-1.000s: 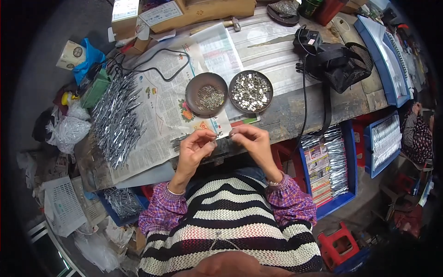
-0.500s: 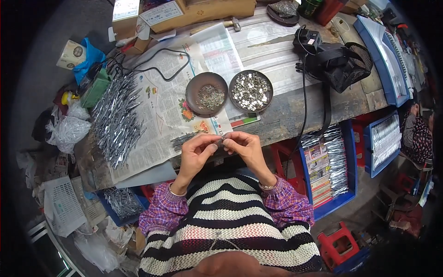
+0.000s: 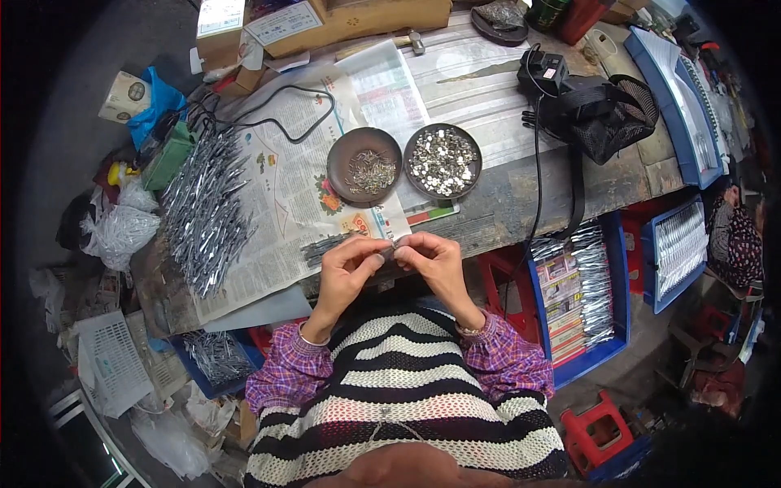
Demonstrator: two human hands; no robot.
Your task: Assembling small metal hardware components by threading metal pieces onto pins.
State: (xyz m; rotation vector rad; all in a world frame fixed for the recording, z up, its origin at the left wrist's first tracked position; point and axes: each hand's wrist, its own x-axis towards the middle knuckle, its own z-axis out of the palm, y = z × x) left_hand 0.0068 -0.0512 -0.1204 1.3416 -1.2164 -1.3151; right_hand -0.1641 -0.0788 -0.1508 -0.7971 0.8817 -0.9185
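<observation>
My left hand (image 3: pixel 348 270) and my right hand (image 3: pixel 433 262) meet fingertip to fingertip just off the bench's front edge. Each pinches, and a tiny dark metal piece shows between them, too small to name. Beyond them stand two round dishes: a brown dish (image 3: pixel 342 150) with small thin metal pins (image 3: pixel 373 172), and a dark dish (image 3: pixel 409 134) full of small shiny metal pieces (image 3: pixel 443 163). A few slim grey metal parts (image 3: pixel 325 246) lie on the newspaper (image 3: pixel 277 187) beside my left hand. Further left is a large heap of slim silver metal parts (image 3: pixel 207 211).
A black cable (image 3: pixel 538 163) hangs over the bench edge at right, by a black mesh bag (image 3: pixel 614 122). Blue trays (image 3: pixel 622 309) of silver parts stand lower right near a red stool (image 3: pixel 598 431). A hammer (image 3: pixel 416 43) and cardboard box (image 3: pixel 366 24) are at the back.
Both hands stay nearly in place, fingertips together. The fingers shift slightly around the tiny piece; the dishes and heap have not moved.
</observation>
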